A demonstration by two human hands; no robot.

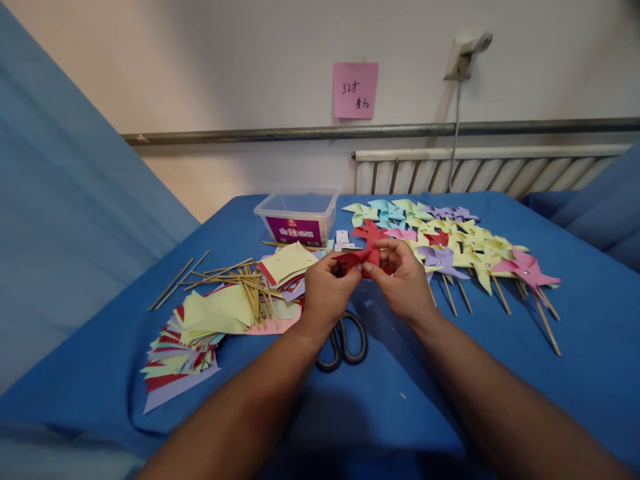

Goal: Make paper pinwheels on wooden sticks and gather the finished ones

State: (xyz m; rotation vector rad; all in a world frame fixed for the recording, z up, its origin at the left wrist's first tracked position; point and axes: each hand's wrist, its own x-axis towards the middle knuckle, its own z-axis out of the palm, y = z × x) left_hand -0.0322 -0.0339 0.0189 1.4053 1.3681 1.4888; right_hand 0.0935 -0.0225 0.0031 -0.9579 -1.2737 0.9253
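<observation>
Both hands pinch one red paper pinwheel (371, 253), its blades curled, above the middle of the table. My left hand (327, 287) is closed on its left side, and my right hand (403, 280) grips the right side, with the thumbs close together at the lower edge. The fingers hide part of the paper. Below my left wrist lie scissors (354, 340) with black handles; their blades are covered by the hand. Just beyond the hands are small white boxes (343, 237). To the right lie many finished pinwheels (483, 267) on sticks.
Stacks of coloured paper (215, 313) and loose wooden sticks (255, 293) lie on the left. A clear plastic box (297, 217) with a purple label stands at the back. Blue cloth (590, 373) covers the table. Behind are a radiator (490, 170) and a wall with a pink note (355, 90).
</observation>
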